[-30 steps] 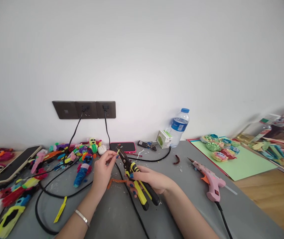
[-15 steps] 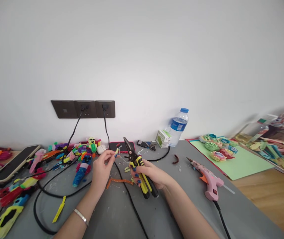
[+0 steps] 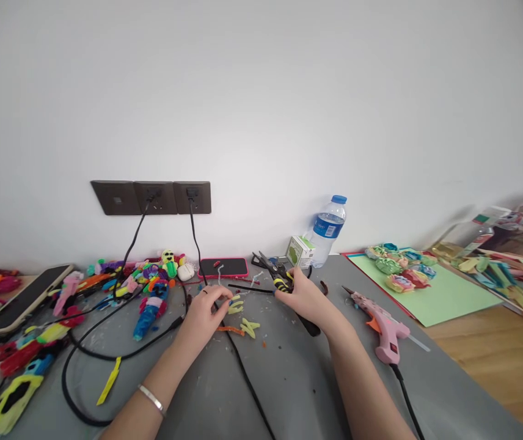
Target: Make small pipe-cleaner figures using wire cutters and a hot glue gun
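Note:
My left hand [image 3: 208,316] is low over the grey table, thumb and index finger pinched together beside short pale-yellow pipe cleaner pieces [image 3: 235,305]. Whatever lies between those fingertips is too small to make out. An orange pipe cleaner [image 3: 231,330] and more yellow pieces [image 3: 250,327] lie just to the right. Farther right, my right hand [image 3: 310,300] grips black-and-yellow pliers [image 3: 281,278] down near the tabletop. Their dark jaws point toward the wall and are parted; the hand covers much of the handles.
A pink-edged phone [image 3: 223,267] lies near the wall. A small green-white box [image 3: 300,251] and water bottle [image 3: 329,231] stand behind the pliers. At right rests a pink glue gun [image 3: 383,330]. Black cables [image 3: 247,382] cross the table; pipe cleaner figures [image 3: 150,311] crowd the left.
My right hand has carried the pliers right and lowered them toward the table by the box. My left hand has moved right and down, toward the yellow pieces.

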Demonstrator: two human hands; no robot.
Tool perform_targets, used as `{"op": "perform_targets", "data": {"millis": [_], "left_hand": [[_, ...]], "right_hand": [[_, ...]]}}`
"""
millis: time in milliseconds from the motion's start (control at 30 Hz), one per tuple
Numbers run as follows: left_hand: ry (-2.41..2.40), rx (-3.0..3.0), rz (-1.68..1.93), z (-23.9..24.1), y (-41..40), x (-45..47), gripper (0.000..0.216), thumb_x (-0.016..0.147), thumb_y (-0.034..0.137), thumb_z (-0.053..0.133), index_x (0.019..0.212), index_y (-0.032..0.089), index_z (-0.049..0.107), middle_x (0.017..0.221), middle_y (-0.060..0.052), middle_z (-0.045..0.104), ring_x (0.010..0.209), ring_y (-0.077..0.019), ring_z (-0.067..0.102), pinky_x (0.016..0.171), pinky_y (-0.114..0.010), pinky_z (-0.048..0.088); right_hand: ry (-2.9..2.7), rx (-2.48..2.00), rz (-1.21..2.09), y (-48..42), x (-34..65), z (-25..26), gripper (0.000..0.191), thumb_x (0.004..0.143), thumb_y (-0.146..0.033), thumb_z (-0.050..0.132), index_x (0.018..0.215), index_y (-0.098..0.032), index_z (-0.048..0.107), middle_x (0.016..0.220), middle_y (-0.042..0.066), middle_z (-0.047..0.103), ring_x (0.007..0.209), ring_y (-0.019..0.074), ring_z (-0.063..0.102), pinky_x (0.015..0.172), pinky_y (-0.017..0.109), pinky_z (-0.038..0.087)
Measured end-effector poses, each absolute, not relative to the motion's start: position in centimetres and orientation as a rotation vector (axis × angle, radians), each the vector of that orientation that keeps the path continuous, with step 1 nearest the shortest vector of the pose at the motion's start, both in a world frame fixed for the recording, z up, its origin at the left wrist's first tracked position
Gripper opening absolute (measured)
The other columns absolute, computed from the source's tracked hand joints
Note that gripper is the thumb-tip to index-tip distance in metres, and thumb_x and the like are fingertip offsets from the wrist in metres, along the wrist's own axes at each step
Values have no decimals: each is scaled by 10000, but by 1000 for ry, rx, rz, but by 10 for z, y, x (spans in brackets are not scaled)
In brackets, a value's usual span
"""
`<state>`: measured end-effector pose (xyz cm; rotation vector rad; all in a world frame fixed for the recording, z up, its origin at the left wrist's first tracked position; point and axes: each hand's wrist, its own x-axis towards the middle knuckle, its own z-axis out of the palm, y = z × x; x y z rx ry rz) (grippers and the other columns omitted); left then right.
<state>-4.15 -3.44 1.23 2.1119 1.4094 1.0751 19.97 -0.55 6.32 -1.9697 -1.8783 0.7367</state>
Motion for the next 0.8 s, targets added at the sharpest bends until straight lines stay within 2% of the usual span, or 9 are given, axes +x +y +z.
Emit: {"op": "perform_targets", "data": {"millis": [133,333,567,667,800], "left_hand": [[1413,2012,1125,15,-32,-43,190,869,220,461,874,209,650,875,-54,678,671,-154,617,577,-241,470],[1425,1883,1149,17,-32,-45,276,876,262,458,935,208,723,908,-81,695,735,-183,646,593,-254,476],[1360,1761,1164,20,-33,-43,213,834,278,518,868,196,712,883,-77,679,728,-185,632,610,-264,487],[1315,1652,1166,21,-34,-41,120,807,284,554,830,195,631,789,-34,640,691,-165,604,620,-256,490],[1243,1576,1179,22,-35,-39,105,796,295,586,779,195,560,708,6,564,663,-142,567,613,-235,478]], "right_hand": [[-2042,-2247,537,-3,197,55,325,757,-323,582,1015,-137,516,1151,200,579,1123,380,513,847,416,397],[-2063,-2296,402,-6,191,53,391,748,-363,616,1040,-116,536,1148,217,563,1129,399,504,860,435,397],[-1989,-2294,392,-5,193,49,438,751,-414,660,1043,-101,567,1151,234,537,1125,420,489,857,465,408],[-1903,-2018,366,-1,192,51,355,807,-392,615,1042,-128,577,1109,193,569,1075,362,517,877,458,408],[-1854,-1319,703,-1,181,55,184,862,-297,529,999,-190,590,894,61,617,819,209,577,770,332,452]]}}
